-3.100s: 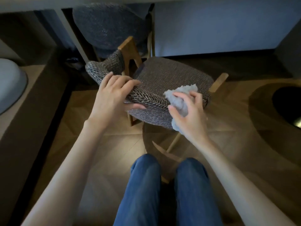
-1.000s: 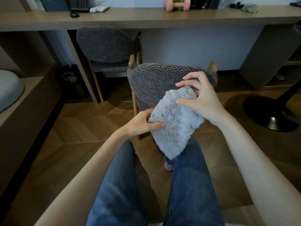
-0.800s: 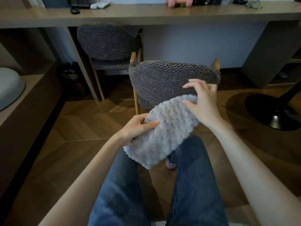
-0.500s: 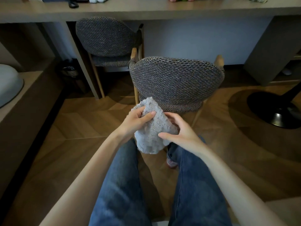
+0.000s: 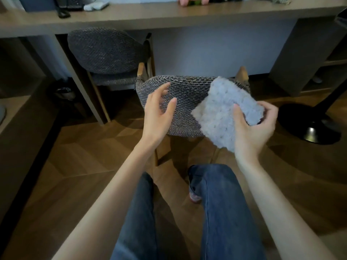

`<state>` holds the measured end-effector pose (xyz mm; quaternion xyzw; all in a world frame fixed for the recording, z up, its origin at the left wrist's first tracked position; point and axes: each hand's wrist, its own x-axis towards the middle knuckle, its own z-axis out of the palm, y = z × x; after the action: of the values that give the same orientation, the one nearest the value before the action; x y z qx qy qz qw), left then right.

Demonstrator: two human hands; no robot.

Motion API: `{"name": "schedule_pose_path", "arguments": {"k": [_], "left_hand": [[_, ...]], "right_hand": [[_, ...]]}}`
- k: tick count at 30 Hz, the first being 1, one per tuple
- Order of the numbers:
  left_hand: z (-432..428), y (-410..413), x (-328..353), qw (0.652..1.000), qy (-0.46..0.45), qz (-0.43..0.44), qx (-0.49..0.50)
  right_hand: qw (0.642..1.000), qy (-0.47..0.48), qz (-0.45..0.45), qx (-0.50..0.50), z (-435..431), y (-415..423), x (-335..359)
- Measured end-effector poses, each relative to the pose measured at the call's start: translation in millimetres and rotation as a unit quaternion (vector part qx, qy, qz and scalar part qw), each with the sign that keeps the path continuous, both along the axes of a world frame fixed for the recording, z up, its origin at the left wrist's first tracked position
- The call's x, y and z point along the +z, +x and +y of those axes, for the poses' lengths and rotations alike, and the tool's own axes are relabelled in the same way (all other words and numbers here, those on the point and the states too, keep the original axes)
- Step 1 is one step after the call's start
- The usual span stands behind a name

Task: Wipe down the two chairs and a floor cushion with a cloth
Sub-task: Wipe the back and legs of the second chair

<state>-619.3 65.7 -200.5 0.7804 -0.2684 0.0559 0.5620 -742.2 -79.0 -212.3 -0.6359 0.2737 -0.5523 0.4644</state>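
Note:
A grey woven chair (image 5: pixel 184 98) stands right in front of me, its curved backrest facing me. My right hand (image 5: pixel 253 128) grips a fluffy pale grey cloth (image 5: pixel 223 113) spread flat against the right part of that backrest. My left hand (image 5: pixel 157 113) hovers with relaxed, spread fingers just before the left part of the backrest and holds nothing. A second grey woven chair (image 5: pixel 107 51) is tucked under the desk behind, to the left. The pale rounded edge of the floor cushion (image 5: pixel 2 113) shows at the far left.
A long wooden desk (image 5: pixel 169 17) runs across the back with a phone (image 5: pixel 71 1) and small items on it. A black round stand base (image 5: pixel 309 124) sits on the wooden floor to the right. A low ledge (image 5: pixel 16 113) lines the left side. My jeans-clad legs (image 5: pixel 216 212) fill the foreground.
The cloth went from both hands, bunched low in front of the chair, into my right hand alone, now spread on the backrest's right side. My left hand let go and opened.

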Motion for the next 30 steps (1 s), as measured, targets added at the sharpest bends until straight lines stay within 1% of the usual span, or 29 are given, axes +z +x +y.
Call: {"name": "schedule_pose_path", "arguments": {"k": [2,4,6,8,10,12,15,16,19,20,23,25,27,30], "left_hand": [[-8.8,10.3,7.1,0.995,0.050,-0.081,0.011],[-18.3,18.8,11.1,0.981,0.115,-0.157,0.009],[-29.5,24.3,10.8,0.961,0.182,-0.209,-0.013],[-41.0,27.2,8.7,0.940,0.233,-0.248,-0.036],[-50.0,30.7,6.4,0.922,0.265,-0.279,-0.045],[-57.9,34.5,5.3,0.912,0.279,-0.298,-0.034],[-67.5,38.8,4.7,0.906,0.280,-0.316,-0.016],[-70.5,38.8,5.0,0.905,0.276,-0.322,-0.016],[-81.5,33.9,6.7,0.891,0.283,-0.354,-0.026],[-86.4,31.1,7.1,0.883,0.291,-0.368,-0.025],[-110.6,22.4,6.9,0.853,0.323,-0.410,-0.017],[-130.2,19.3,6.4,0.834,0.341,-0.434,-0.007],[-149.1,18.6,6.2,0.812,0.358,-0.462,-0.004],[-171.1,21.1,6.0,0.764,0.393,-0.512,-0.006]], "right_hand": [[0.995,-0.064,-0.044,-0.055,-3.7,11.6,1.2],[0.993,-0.097,-0.046,-0.054,-5.6,31.2,-1.0],[0.992,-0.121,0.029,-0.020,-8.5,53.4,-8.0],[0.985,-0.127,0.103,0.045,-11.4,68.2,-20.1],[0.980,-0.129,0.125,0.087,-10.0,72.6,-30.4],[0.982,-0.125,0.125,0.065,-10.8,76.4,-35.9],[0.988,-0.118,0.099,-0.032,-16.9,88.2,-36.1],[0.989,-0.115,0.084,-0.043,-19.1,92.0,-36.6],[0.996,-0.072,0.053,-0.008,-27.2,87.2,-41.5],[0.997,-0.057,0.043,-0.017,-33.9,81.2,-44.7],[0.994,-0.013,0.019,-0.104,-71.4,58.1,-52.9],[0.992,0.037,0.025,-0.117,-103.5,50.0,-57.4],[0.992,0.089,0.047,-0.082,-131.5,49.4,-62.6],[0.989,0.118,0.092,0.001,-156.3,62.2,-69.4]]}}
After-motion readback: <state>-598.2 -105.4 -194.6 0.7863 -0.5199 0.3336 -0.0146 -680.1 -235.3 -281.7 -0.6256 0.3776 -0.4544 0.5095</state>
